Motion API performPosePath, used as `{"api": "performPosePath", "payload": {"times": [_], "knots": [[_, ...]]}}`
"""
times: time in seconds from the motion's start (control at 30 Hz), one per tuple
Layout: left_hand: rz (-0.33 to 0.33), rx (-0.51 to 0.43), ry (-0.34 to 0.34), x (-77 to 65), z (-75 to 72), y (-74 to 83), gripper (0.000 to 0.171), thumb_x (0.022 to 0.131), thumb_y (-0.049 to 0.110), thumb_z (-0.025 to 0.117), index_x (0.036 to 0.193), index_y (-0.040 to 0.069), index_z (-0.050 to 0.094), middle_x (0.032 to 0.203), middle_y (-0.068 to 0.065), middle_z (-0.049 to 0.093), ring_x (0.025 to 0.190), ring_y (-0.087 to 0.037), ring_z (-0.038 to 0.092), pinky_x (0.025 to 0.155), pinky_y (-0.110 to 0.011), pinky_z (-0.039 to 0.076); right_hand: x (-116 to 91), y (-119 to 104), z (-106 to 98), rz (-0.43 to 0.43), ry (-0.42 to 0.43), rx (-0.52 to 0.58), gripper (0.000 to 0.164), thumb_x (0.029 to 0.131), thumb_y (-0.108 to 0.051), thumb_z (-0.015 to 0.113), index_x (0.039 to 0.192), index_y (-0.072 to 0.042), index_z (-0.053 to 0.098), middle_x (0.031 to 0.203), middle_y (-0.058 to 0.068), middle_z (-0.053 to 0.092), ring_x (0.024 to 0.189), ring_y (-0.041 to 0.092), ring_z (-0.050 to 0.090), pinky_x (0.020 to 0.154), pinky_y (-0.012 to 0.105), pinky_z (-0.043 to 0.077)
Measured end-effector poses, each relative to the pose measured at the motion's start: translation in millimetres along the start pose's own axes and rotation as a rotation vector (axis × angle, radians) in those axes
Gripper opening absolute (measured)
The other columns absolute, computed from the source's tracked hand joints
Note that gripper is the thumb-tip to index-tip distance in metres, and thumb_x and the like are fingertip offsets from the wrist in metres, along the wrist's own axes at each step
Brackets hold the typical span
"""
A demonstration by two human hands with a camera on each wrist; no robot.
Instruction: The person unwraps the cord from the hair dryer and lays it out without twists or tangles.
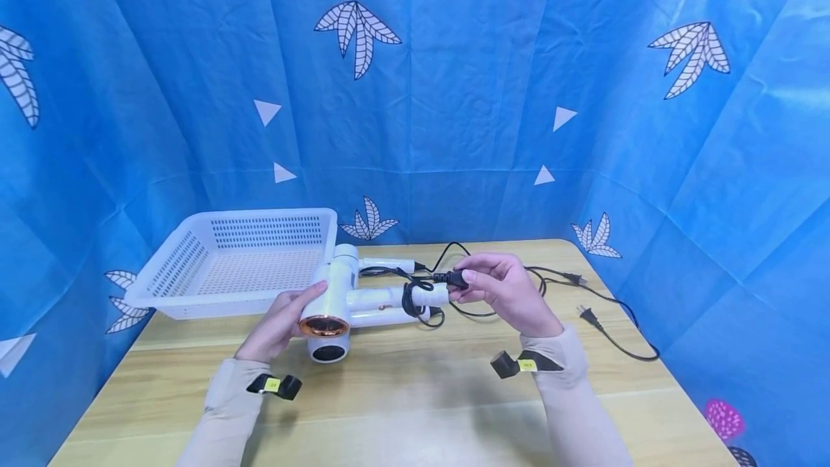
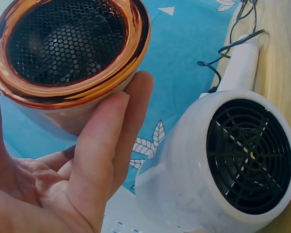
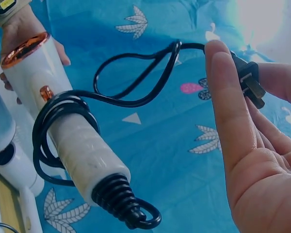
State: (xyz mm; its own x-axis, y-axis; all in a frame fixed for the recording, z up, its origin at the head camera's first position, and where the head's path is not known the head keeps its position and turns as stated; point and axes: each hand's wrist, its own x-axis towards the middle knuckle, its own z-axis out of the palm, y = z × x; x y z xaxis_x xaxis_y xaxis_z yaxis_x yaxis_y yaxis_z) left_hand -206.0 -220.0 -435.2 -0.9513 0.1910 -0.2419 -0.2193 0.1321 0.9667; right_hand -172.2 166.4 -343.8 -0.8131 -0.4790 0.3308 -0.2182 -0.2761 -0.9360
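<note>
A white hair dryer (image 1: 331,292) with a copper ring round its mesh end lies across my left hand (image 1: 279,323), which grips its barrel. My right hand (image 1: 502,290) pinches the black plug (image 3: 252,83) between thumb and fingers, its prongs showing in the right wrist view. From the plug, a black cord (image 3: 150,92) runs in a loose loop to several turns wound round the dryer's handle (image 3: 87,145). Below the held dryer is a second white dryer (image 2: 179,165) with a black grille, and a third white handle (image 1: 392,264) shows behind.
A white perforated basket (image 1: 227,306) stands at the back left, close to the dryers. Two more black plugs, one nearer (image 1: 590,317) and one farther back (image 1: 573,278), lie with their cords on the wooden table's (image 1: 402,409) right side. Blue patterned curtain (image 1: 467,128) surrounds the table.
</note>
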Motion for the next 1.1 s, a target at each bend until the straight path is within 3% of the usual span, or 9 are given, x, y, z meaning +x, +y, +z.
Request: {"api": "performPosePath", "payload": {"times": [0.13,0.23,0.37,0.8,1.1], "knots": [[0.001,-0.024,-0.001,-0.7,-1.5,0.1,0.073,0.104,0.056,0.052,0.141,-0.007,0.051,0.103,0.000,0.075,0.095,-0.012,0.071,0.088,-0.029,0.056,-2,0,2,0.040,-0.029,-0.057,0.020,0.101,-0.001,0.058,0.111,-0.009,0.075,0.101,0.005,0.079,0.084,0.016,0.079,0.081,0.033,0.065],[0.004,-0.040,-0.007,-1.3,-3.0,-0.3,0.073,0.105,0.055,0.051,0.141,-0.008,0.050,0.102,0.001,0.075,0.094,-0.012,0.072,0.087,-0.028,0.058,-3,0,2,0.075,-0.054,-0.119,0.017,0.101,-0.004,0.061,0.113,0.003,0.071,0.099,0.005,0.080,0.083,0.017,0.079,0.080,0.036,0.065],[0.003,-0.064,-0.010,-1.5,-5.2,-0.5,0.073,0.105,0.055,0.051,0.142,-0.007,0.049,0.101,0.001,0.074,0.093,-0.012,0.072,0.086,-0.028,0.060,-4,3,1,0.121,-0.101,-0.191,0.029,0.101,-0.005,0.063,0.118,0.018,0.062,0.098,0.006,0.081,0.083,0.021,0.080,0.080,0.041,0.065],[0.020,-0.095,-0.019,-1.8,-8.8,0.8,0.072,0.105,0.054,0.050,0.146,-0.005,0.047,0.107,0.003,0.074,0.099,-0.011,0.072,0.092,-0.030,0.059,-1,13,-9,0.219,-0.324,-0.224,0.031,0.098,-0.004,0.065,0.116,0.020,0.061,0.098,0.011,0.081,0.083,0.023,0.080,0.077,0.051,0.064],[0.032,-0.110,-0.017,-3.7,-10.9,4.3,0.067,0.106,0.053,0.049,0.141,-0.004,0.052,0.102,0.006,0.074,0.097,-0.009,0.072,0.090,-0.027,0.058,4,28,-21,0.304,-0.395,-0.257,0.028,0.099,-0.006,0.065,0.116,0.015,0.065,0.098,0.017,0.080,0.083,0.025,0.080,0.081,0.056,0.062]]}}
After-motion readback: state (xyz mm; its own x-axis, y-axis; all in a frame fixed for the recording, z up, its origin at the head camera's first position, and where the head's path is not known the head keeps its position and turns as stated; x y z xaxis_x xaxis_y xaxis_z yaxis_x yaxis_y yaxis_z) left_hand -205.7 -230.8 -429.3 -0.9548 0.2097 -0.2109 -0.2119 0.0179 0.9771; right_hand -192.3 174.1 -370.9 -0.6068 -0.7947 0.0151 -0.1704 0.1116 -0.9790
